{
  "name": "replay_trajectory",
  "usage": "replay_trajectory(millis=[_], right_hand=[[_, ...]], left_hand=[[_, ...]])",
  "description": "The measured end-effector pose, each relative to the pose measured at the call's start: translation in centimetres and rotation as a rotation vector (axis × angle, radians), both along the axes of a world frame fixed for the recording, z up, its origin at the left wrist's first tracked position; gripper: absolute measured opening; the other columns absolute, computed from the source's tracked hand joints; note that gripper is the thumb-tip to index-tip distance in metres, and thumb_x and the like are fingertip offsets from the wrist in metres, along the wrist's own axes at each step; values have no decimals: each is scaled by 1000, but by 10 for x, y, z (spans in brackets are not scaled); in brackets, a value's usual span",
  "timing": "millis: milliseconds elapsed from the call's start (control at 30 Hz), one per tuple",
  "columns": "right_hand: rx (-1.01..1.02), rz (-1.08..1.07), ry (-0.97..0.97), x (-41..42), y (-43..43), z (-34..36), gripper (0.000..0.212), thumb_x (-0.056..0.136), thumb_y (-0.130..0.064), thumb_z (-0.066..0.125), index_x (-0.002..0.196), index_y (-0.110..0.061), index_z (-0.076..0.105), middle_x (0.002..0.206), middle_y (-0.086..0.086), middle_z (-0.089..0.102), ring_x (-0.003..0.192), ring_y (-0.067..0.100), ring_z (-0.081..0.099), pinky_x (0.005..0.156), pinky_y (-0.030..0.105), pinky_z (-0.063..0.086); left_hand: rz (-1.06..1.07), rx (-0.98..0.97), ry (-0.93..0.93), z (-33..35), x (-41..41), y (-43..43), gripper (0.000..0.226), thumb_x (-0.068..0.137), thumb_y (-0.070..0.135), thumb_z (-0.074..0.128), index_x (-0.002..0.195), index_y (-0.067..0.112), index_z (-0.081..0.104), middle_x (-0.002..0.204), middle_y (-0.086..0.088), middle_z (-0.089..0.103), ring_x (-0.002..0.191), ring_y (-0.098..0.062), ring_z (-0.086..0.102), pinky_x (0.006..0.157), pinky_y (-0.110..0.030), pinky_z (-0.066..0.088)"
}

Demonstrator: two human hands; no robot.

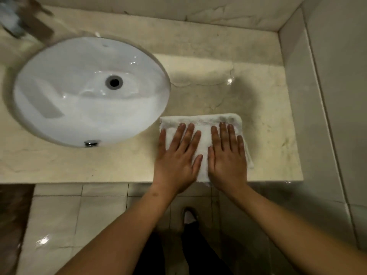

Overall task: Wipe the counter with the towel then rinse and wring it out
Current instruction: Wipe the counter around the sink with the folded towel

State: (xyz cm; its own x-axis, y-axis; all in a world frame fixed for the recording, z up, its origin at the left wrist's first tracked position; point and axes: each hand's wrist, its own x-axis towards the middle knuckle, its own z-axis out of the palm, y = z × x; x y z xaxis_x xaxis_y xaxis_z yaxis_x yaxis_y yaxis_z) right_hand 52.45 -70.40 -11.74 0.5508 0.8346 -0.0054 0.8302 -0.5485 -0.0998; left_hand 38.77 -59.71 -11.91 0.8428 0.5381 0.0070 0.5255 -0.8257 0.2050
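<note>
A folded white towel [204, 124] lies flat on the beige marble counter [258, 108], just right of the sink and close to the counter's front edge. My left hand [177, 157] rests palm down on the towel's left half, fingers spread and straight. My right hand [227, 155] presses flat on the right half in the same way. Neither hand grips the cloth; both lie on top of it. The towel's near part is hidden under my palms.
An oval white sink [59, 116] with a drain [113, 82] is set in the counter to the left. A blurred faucet [21, 20] stands at the far left. Tiled walls [327, 96] close the back and right. Below are floor tiles and my foot [188, 215].
</note>
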Motion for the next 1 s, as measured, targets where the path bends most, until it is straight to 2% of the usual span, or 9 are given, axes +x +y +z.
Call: replay_trajectory(millis=[200,367,467,567,733,833,1000], right_hand=[[26,51,36,-68,55,-4,64,107,-36,27,166,-12,21,173,15,14,162,28,11,129,52,15],[24,90,119,-133,102,-7,65,108,-40,20,167,-14,9,175,14,2,162,28,1,130,51,7],[26,119,143,-151,118,-8,65,108,-40,19,167,-14,13,175,13,5,162,28,3,129,51,7],[20,159,123,-143,113,-9,64,108,-40,23,167,-17,14,175,9,7,162,26,4,130,49,4],[27,153,123,-119,93,-4,64,108,-42,22,168,-22,9,176,4,3,163,20,0,130,48,7],[8,132,125,-80,62,-3,65,108,-41,22,168,-25,4,176,1,-2,162,18,-5,131,47,9],[-18,39,59,2,-3,0,66,107,-38,29,168,-24,9,176,1,4,163,19,2,129,48,17]], left_hand=[[40,42,58,3,-76,48,66,107,51,25,166,21,18,175,-4,12,162,-22,6,127,-61,9],[98,60,129,8,-141,92,66,107,54,18,165,23,23,173,-6,21,161,-22,13,127,-60,12],[131,79,171,11,-162,103,66,107,52,17,165,20,24,172,-8,22,162,-22,10,127,-61,11],[165,89,182,10,-156,96,67,107,51,16,166,19,19,174,-7,16,162,-22,4,126,-63,9],[135,85,137,9,-133,76,67,108,50,18,166,17,13,175,-6,7,162,-23,2,124,-67,10],[86,57,79,7,-94,53,68,108,50,18,166,17,11,175,-7,6,162,-24,2,124,-69,10],[-17,5,57,3,-1,2,69,107,49,28,166,16,14,175,-8,6,162,-24,0,124,-68,5]])
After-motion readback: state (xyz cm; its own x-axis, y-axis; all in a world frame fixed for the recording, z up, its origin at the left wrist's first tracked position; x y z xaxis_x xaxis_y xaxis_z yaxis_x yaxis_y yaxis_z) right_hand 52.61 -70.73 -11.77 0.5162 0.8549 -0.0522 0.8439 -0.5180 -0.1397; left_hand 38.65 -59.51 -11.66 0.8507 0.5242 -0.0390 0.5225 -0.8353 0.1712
